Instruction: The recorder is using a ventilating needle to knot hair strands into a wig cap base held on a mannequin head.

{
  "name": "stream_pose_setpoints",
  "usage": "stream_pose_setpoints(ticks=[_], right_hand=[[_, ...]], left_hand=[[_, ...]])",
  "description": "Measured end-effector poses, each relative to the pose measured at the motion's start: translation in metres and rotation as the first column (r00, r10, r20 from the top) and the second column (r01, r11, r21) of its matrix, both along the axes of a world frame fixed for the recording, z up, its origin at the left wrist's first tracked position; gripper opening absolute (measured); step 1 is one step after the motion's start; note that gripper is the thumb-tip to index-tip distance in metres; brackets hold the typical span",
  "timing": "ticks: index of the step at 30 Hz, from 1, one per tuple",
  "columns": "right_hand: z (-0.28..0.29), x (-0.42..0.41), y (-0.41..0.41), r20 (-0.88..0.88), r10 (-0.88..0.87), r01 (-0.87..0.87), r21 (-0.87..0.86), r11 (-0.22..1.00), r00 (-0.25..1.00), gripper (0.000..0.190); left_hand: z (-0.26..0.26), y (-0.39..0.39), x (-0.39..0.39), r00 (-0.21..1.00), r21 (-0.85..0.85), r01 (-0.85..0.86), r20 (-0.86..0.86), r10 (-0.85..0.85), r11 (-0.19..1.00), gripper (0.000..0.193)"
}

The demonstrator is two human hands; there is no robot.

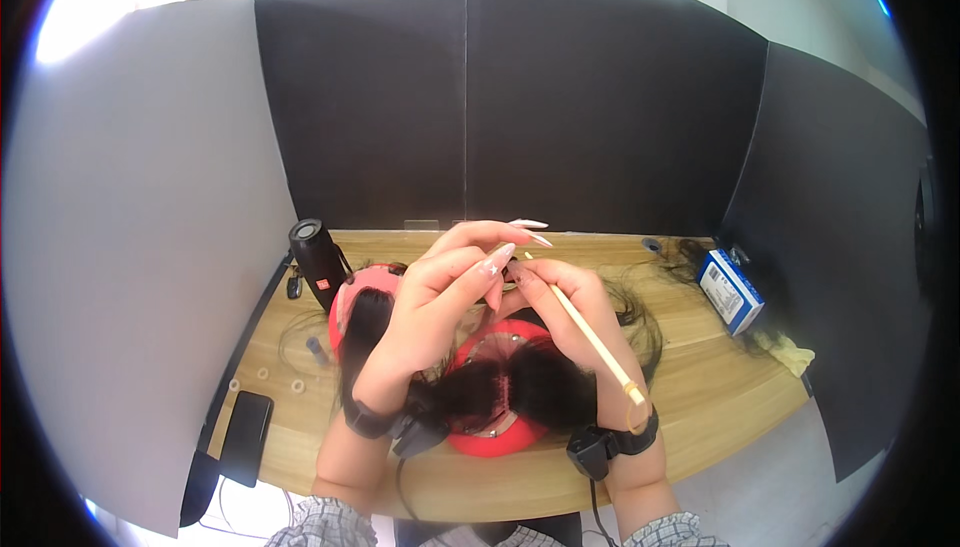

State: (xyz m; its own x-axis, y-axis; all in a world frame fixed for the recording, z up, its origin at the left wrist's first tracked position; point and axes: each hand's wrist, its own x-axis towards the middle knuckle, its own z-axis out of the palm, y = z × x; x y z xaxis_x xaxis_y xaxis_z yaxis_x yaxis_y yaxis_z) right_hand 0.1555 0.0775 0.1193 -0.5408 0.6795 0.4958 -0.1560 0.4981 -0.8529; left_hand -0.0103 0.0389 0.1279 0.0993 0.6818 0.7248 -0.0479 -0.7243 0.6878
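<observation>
My left hand (450, 292) and my right hand (574, 299) meet above a red round form (499, 442) that bears a mesh base with black hair (551, 389), parted in the middle and pinned. A thin pale stick (592, 333) with a rubber band near its lower end is held in my right hand. My left thumb and a finger pinch close to my right fingertips; what lies between them is too small to tell. A second red form (337, 314) with black hair stands partly behind my left hand. Both wrists wear black straps with small devices.
A black cylindrical speaker (315, 258) stands at the back left. A black flat device (246, 427) and small rings (298, 386) lie at left, near a small blue object (316, 349). A blue and white box (729, 292), loose hair and yellowish crumpled material (786, 355) lie at right. Panels surround the wooden table.
</observation>
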Motion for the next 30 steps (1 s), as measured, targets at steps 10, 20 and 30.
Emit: stream_pose_setpoints(ticks=[10, 20, 30], right_hand=[[0.002, 0.007, 0.011, -0.081, -0.187, 0.184, -0.042, 0.982, 0.979, 0.026], [0.009, 0.046, 0.039, -0.254, -0.348, 0.332, -0.104, 0.937, 0.903, 0.033], [0.001, 0.056, 0.054, -0.093, -0.616, 0.613, -0.055, 0.788, 0.783, 0.027]], left_hand=[[0.004, -0.007, -0.009, 0.944, -0.049, 0.135, 0.309, -0.114, 0.990, 0.032], [0.009, -0.010, -0.036, 0.961, -0.012, -0.086, 0.263, 0.086, 0.996, 0.029], [0.015, -0.013, -0.039, 0.956, -0.023, -0.115, 0.268, 0.117, 0.993, 0.032]])
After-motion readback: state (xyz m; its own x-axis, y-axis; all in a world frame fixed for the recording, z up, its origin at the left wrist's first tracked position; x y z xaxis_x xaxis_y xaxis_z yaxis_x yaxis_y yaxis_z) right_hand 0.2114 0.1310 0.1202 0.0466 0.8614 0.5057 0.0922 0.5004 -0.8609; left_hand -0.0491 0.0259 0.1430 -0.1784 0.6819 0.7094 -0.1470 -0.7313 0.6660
